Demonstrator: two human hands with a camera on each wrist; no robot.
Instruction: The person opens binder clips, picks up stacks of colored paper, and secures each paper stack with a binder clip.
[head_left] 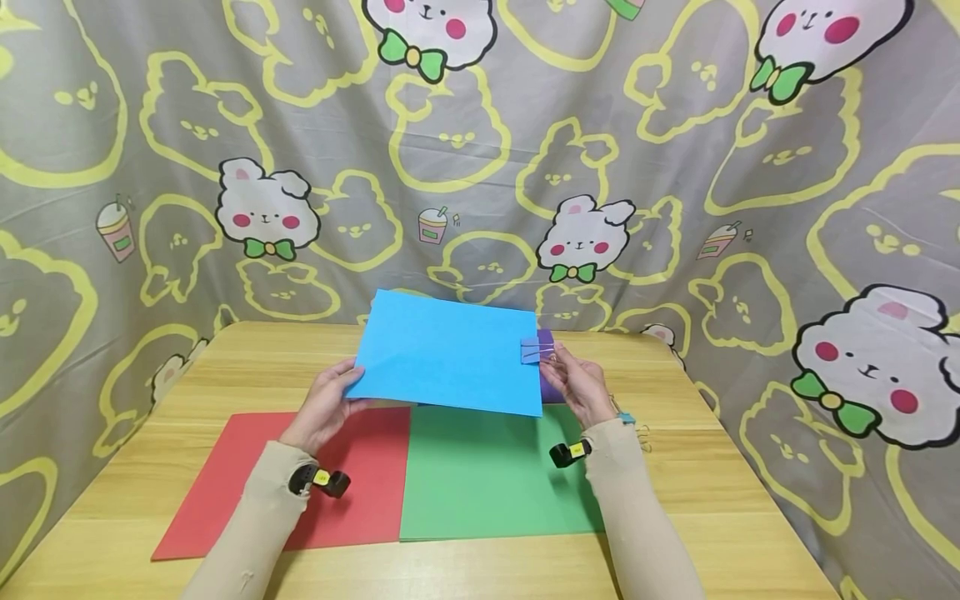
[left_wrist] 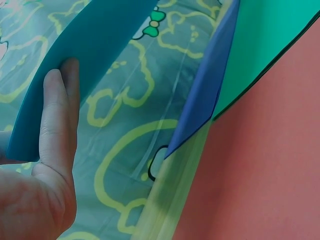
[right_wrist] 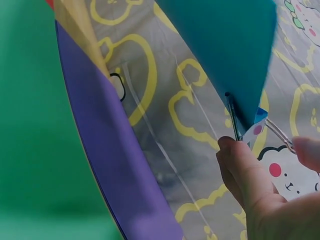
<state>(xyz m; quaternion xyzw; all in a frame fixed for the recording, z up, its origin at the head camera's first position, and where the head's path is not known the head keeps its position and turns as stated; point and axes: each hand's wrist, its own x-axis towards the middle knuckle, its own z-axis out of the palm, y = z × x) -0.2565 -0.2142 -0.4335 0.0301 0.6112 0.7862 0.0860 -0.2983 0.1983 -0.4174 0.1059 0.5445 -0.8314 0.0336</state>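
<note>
A stiff blue paper (head_left: 450, 350) is raised above the table, tilted, with its near edge over the coloured sheets. My left hand (head_left: 330, 404) pinches its left edge, thumb on top and straight fingers (left_wrist: 55, 115) against the underside. At the right edge sits a binder clip (head_left: 530, 350) with wire handles. My right hand (head_left: 581, 385) pinches the clip's handles between thumb and fingers. In the right wrist view the clip (right_wrist: 256, 129) is at the corner of the blue paper, one handle on each side.
Red paper (head_left: 285, 492) lies on the wooden table (head_left: 480, 571) at the left, beside green paper (head_left: 502, 475). Purple paper (right_wrist: 105, 135) lies beyond the green. Wire-handled clips (head_left: 643, 437) lie right of my right wrist. A patterned curtain (head_left: 480, 167) hangs behind the table.
</note>
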